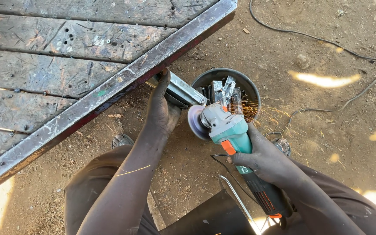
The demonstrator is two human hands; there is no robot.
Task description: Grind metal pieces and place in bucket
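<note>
My left hand [161, 109] grips a short piece of shiny metal channel [183, 91] and steadies it against the steel rim of a workbench [109, 89]. My right hand [264, 160] holds a teal angle grinder [229, 132] by its body. The grinder's disc [195, 122] meets the end of the channel, and orange sparks [266, 115] fly off to the right. Just behind the disc stands a round dark metal bowl [249, 85] with several cut metal pieces [223, 91] in it.
The workbench top of worn wooden planks [57, 56] fills the upper left. Black cables [318, 39] run over the dirt ground at the right. A thin metal rod [236, 196] and a dark sheet [209, 217] lie between my knees. My sandalled feet show beside both hands.
</note>
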